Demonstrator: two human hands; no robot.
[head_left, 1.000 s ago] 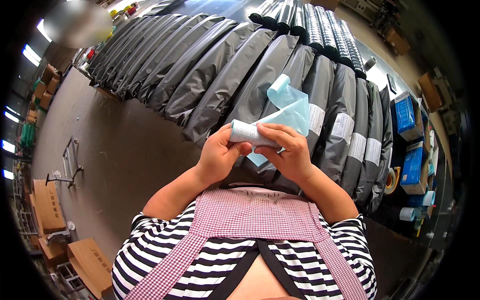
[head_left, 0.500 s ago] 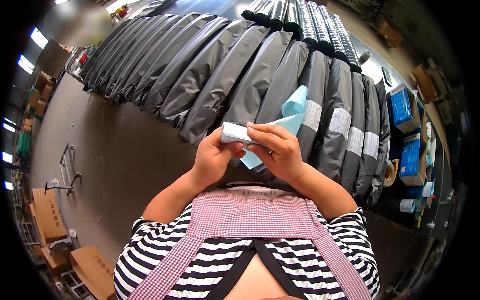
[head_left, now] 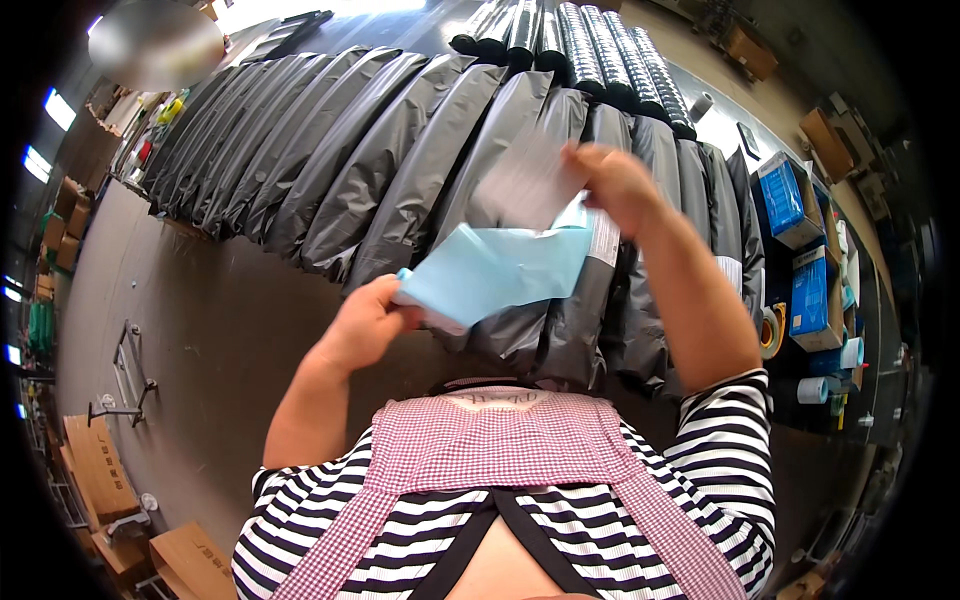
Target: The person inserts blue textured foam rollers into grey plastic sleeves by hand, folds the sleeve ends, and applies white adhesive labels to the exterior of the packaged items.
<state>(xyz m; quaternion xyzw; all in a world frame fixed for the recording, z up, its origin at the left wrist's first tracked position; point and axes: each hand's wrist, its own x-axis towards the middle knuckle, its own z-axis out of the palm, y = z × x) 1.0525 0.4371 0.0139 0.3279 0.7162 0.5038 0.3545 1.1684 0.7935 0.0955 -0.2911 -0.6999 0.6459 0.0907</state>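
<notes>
My left hand (head_left: 362, 322) is closed on one end of a pale blue label backing strip (head_left: 490, 270), which stretches out to the right in front of me. Pinched in my raised right hand (head_left: 628, 192) is a white printed label (head_left: 530, 182), smeared by motion, above the strip. Whether the label still touches the strip's far end, I cannot tell. Beneath both hands stand long dark grey plastic packages (head_left: 425, 165), packed side by side in a row. A white label (head_left: 604, 240) shows on one package below my right hand.
Shiny black wrapped rolls (head_left: 600, 55) lie behind the packages. On the right, blue boxes (head_left: 782, 205) and a tape roll (head_left: 771, 330) sit on a dark surface. A metal frame cart (head_left: 128, 375) and cardboard boxes (head_left: 100, 462) are on the floor at left.
My hands have moved apart: the right up and to the right with the white label, the left down and leftward. The blue strip is now stretched out between them.
</notes>
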